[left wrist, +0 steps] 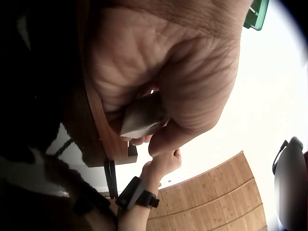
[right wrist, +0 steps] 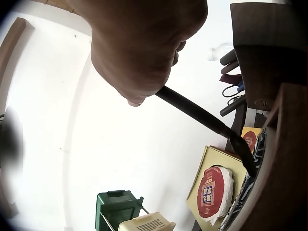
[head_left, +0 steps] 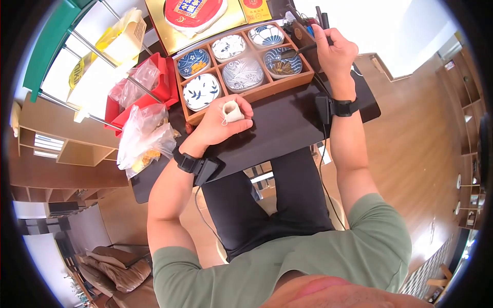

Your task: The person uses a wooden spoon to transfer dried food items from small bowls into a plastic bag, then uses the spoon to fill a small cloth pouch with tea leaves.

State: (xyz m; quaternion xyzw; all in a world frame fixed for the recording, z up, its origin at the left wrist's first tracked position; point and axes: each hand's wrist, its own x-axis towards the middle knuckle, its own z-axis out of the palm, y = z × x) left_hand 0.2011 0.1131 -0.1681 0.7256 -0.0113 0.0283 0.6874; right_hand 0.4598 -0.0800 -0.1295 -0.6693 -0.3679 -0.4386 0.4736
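Observation:
My left hand [head_left: 215, 126] holds a small off-white drawstring pouch [head_left: 233, 117] with its mouth facing up, near the front edge of a wooden divided tray [head_left: 251, 94]. In the left wrist view, thumb and fingers curl round the pouch [left wrist: 144, 115]. My right hand [head_left: 336, 54] grips the dark handle of a spoon [right wrist: 195, 109] at the tray's right side. The spoon's head dips into a blue wave-patterned bowl [head_left: 292, 71] with brown pieces in it. Another blue bowl [head_left: 186, 71] at the tray's left holds orange-yellow pieces.
Other patterned bowls, among them a leaf-patterned one [head_left: 201, 92], fill the tray's compartments. Behind lies a red round package [head_left: 195, 13] on a gold box. A red bin [head_left: 165, 84], clear plastic bags [head_left: 146, 133] and a green-framed rack [head_left: 49, 46] stand at the left.

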